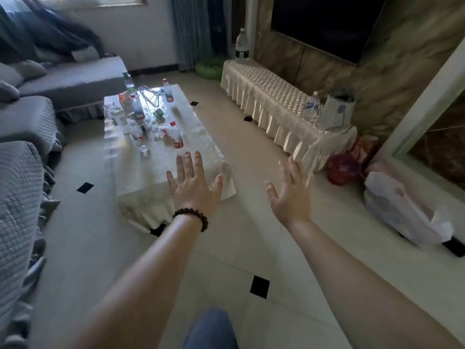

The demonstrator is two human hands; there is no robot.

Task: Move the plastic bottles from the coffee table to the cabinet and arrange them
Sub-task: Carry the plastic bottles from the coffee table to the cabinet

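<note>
Several plastic bottles crowd the far left half of the coffee table, which wears a pale glossy cover. A red-capped bottle stands nearest me. My left hand, a bead bracelet on its wrist, hovers over the table's near right corner, fingers spread, holding nothing. My right hand is stretched out over the floor to the right of the table, also spread and empty. The long low cabinet with a cream quilted cover runs along the right wall; a small bottle and a large bottle stand on it.
A grey sofa lines the left side. A jug-like container stands on the cabinet's near end. A red bag and a white plastic bag lie on the tiled floor at right. A dark TV hangs above the cabinet.
</note>
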